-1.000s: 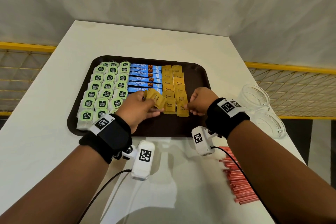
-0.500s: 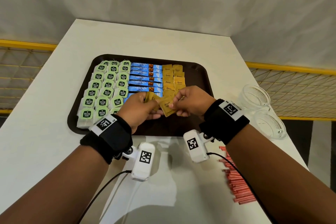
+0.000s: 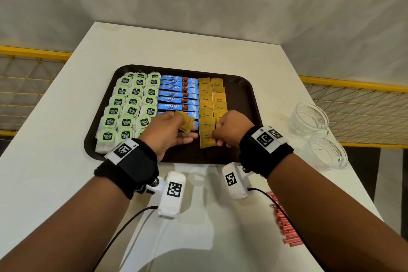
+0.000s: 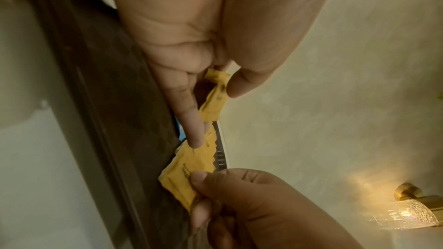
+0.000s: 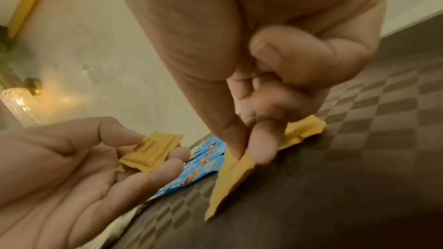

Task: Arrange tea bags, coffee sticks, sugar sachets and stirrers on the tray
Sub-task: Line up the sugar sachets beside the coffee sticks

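Note:
A dark brown tray (image 3: 249, 104) holds rows of green tea bags (image 3: 132, 104) at the left, blue coffee sticks (image 3: 178, 93) in the middle and yellow sugar sachets (image 3: 212, 97) to their right. My left hand (image 3: 187, 132) hovers over the tray's near middle and holds a few spare sugar sachets (image 3: 186, 125) (image 4: 214, 101) (image 5: 148, 152) between thumb and fingers. My right hand (image 3: 217, 139) (image 5: 242, 158) pinches one sugar sachet (image 3: 206, 140) (image 4: 184, 173) (image 5: 227, 177) against the tray at the near end of the sugar rows. Red stirrers (image 3: 284, 227) lie on the table, partly behind my right forearm.
Two glass bowls (image 3: 309, 117) (image 3: 329, 152) stand on the white table (image 3: 55, 139) right of the tray. The tray's right strip and near edge are bare. Yellow railings (image 3: 353, 86) run beyond both table sides, and a grey wall lies behind.
My right hand went to the left hand, took one sachet from it, and has moved back right and down to the near end of the sugar rows. The left hand has stayed put.

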Demonstrator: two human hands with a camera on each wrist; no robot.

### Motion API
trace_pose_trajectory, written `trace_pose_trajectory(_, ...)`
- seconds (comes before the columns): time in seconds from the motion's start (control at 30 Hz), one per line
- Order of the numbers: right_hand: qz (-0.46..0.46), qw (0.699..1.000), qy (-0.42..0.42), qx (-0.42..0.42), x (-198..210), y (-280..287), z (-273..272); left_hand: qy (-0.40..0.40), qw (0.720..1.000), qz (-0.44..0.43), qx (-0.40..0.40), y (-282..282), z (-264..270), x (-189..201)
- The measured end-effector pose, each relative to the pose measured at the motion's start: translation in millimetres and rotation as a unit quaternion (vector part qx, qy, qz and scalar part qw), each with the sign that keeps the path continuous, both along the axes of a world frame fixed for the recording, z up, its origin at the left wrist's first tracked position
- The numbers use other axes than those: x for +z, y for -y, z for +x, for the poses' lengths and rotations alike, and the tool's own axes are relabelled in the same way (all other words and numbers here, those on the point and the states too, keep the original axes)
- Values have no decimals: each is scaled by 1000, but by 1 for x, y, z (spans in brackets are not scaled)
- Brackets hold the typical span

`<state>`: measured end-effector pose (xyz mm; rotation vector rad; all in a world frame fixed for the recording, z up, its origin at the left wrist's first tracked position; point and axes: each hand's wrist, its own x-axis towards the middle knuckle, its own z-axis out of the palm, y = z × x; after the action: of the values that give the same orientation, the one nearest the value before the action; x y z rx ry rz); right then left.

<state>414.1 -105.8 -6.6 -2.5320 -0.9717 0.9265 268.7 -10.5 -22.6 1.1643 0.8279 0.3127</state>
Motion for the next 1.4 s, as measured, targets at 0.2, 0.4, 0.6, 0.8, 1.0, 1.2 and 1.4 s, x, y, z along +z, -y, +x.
trace_pose_trajectory(0.2,27,993,105,52,1,2,0,10,999,4,-51,4,-2,0)
trace_pose_trajectory(0.4,210,972,60,88,14,4,-6,17,994,44,-101,5,0,0)
trace_pose_trajectory(0.6,218,974,-66,-2,11,14,0,-3,985,112,-134,10,9,2)
trace_pose_trajectory(0.8,200,973,-112,-7,8,30,6,-54,962,215,-158,18,18,5)
trace_pose_trajectory(1.0,136,975,-123,-126,-3,40,15,-150,883,417,-153,17,22,4)
trace_pose_trajectory(1.2,15,996,78,-31,-8,40,13,-212,827,481,-199,22,28,7)
trace_pose_trajectory(1.4,-5,990,140,-6,-5,37,13,-239,794,513,-224,26,30,3)
